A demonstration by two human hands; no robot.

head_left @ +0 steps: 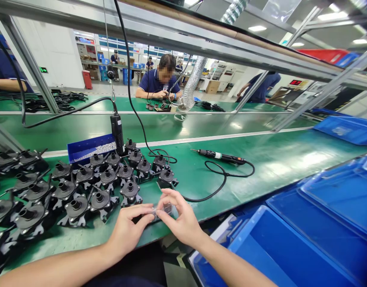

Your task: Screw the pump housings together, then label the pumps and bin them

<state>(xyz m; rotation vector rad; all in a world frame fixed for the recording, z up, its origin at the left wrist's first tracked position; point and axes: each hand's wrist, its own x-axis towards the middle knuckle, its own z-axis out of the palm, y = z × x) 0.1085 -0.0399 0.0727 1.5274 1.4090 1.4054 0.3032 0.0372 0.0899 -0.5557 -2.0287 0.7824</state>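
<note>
Both hands meet at the front edge of the green bench, pinching a small clear plastic piece between them. My left hand has its thumb and fingers closed on the left end of it. On the other side, my right hand grips it between thumb and index finger. Beyond the hands stand several black motor-like parts with round tops and central stubs. What the piece is, and whether it is a bag, is too small to tell.
A blue tray of small metal pieces sits behind the parts, beside a hanging black driver. Another corded driver lies on the bench. Blue bins stand at the right. A person works across the bench.
</note>
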